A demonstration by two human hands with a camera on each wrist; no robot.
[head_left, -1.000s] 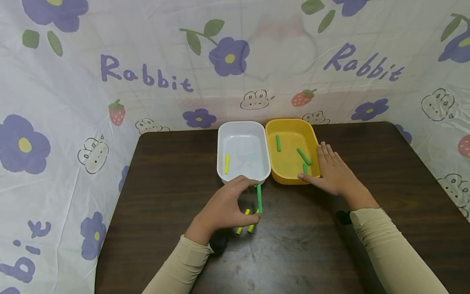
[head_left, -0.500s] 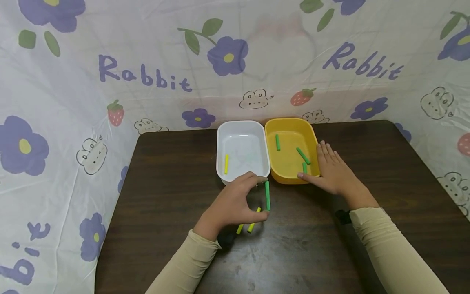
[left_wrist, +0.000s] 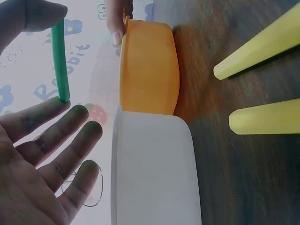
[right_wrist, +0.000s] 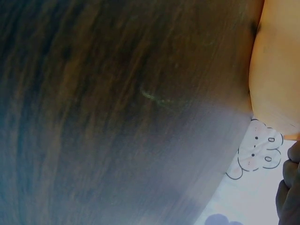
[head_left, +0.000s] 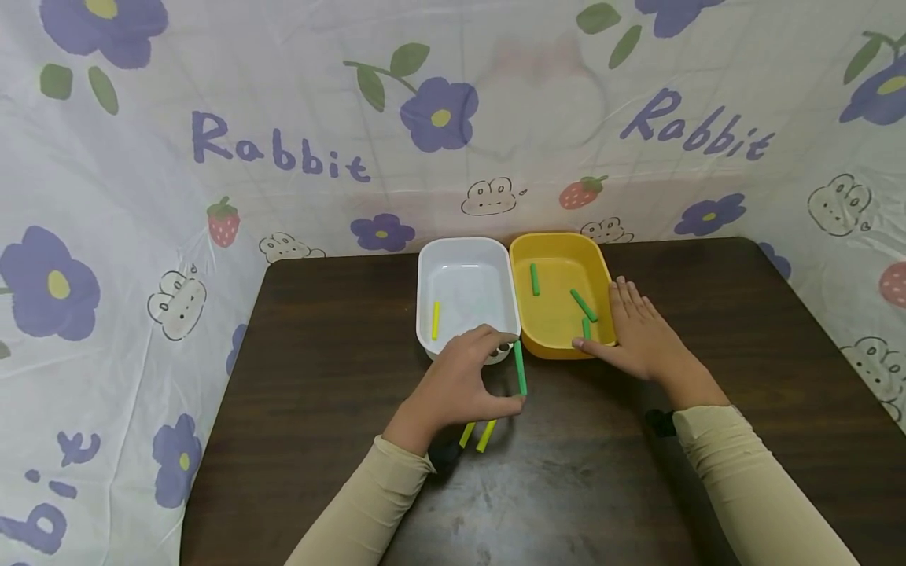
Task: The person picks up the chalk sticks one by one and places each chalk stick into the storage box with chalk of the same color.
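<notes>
Between its thumb and index fingertip, my left hand [head_left: 456,385] pinches a green chalk-like stick [head_left: 521,368] by its two ends. The stick [left_wrist: 60,61] is held in the air just in front of the two containers, and the other fingers [left_wrist: 77,145] are spread. My right hand [head_left: 647,338] rests against the right side of the yellow container [head_left: 559,250], fingers straight, thumb over its front rim. Three green sticks [head_left: 583,305] lie in that container. Inside the white container [head_left: 470,287] lies one yellow stick [head_left: 435,321].
Two yellow sticks [head_left: 486,436] lie on the dark wooden table [head_left: 340,346], partly below my left hand and wrist. The containers stand side by side near the table's back edge. Behind it hangs a printed white cloth [head_left: 297,196].
My left hand has moved to the right and slightly forward with the green stick, toward the yellow container. The right hand stays against the yellow container.
</notes>
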